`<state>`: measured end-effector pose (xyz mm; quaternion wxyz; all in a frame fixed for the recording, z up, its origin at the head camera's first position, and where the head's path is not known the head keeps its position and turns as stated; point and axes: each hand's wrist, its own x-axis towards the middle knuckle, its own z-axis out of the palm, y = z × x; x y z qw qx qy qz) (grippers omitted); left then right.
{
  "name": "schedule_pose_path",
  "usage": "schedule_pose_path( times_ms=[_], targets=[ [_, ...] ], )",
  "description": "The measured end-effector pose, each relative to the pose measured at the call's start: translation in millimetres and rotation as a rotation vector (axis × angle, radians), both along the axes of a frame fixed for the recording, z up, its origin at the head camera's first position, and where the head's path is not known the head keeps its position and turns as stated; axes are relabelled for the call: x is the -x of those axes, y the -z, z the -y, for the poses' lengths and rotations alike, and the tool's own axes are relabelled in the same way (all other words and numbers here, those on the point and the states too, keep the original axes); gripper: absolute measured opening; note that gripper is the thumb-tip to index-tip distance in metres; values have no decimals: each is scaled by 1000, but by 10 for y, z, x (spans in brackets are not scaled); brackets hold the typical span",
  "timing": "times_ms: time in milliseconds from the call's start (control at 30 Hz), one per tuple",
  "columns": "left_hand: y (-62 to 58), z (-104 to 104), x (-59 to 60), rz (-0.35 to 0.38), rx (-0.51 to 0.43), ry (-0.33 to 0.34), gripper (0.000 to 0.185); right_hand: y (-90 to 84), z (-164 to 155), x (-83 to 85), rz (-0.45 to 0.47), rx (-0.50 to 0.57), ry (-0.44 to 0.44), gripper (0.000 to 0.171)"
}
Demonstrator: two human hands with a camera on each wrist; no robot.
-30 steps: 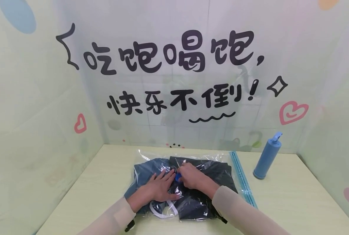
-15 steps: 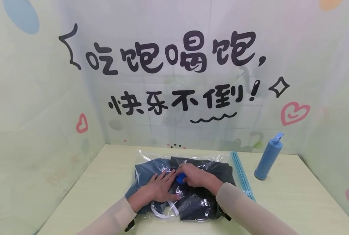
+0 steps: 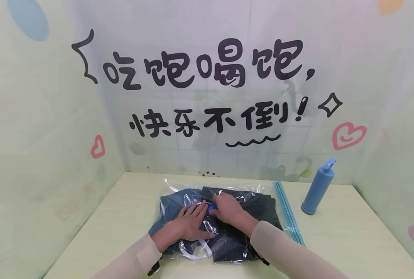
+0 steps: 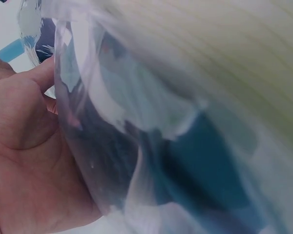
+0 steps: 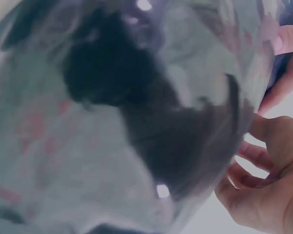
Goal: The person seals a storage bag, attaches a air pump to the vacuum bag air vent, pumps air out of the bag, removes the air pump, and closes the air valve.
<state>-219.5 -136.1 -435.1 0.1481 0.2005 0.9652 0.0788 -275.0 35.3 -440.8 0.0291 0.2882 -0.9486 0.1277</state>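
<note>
From my remote seat I see a pale yellow wooden tabletop [image 3: 350, 232] and a tall blue cylindrical pump with a nozzle top [image 3: 317, 186] standing upright near its back right corner. Behind it, a pale green backdrop wall [image 3: 53, 116] carries bold black painted characters [image 3: 207, 66] and a pink heart outline [image 3: 348, 134]

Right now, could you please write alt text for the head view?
Left hand presses flat on a clear bag of dark clothes while the right hand grips its blue valve cap; a blue pump stands right.
</note>
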Motion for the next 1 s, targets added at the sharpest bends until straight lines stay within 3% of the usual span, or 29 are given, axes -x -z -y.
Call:
schedule_pose_path(
  times_ms=[200, 400, 567, 667, 833, 933, 1000],
  targets=[
    [-21, -40, -18, -26, 30, -10, 96, -63, 43, -42, 0, -91, 12, 17],
    [16, -30, -9, -31, 37, -4, 96, -69, 9, -16, -48, -176, -124, 17],
    [98, -3, 45, -27, 40, -1, 98, -47, -83, 64, 2, -147, -269, 31],
    [123, 4, 56, -23, 42, 2, 100, -43, -129, 89, 68, -71, -304, 33],
    [176, 15, 85, -13, 43, 0, 101, -49, -123, 82, 203, 106, -204, 27],
    [214, 29, 99, -29, 45, -1, 99, -50, -69, 48, 175, 107, -80, 39],
    [177, 17, 76, -31, 48, 1, 97, -37, -33, 20, 128, 71, -3, 42]
  ],
)
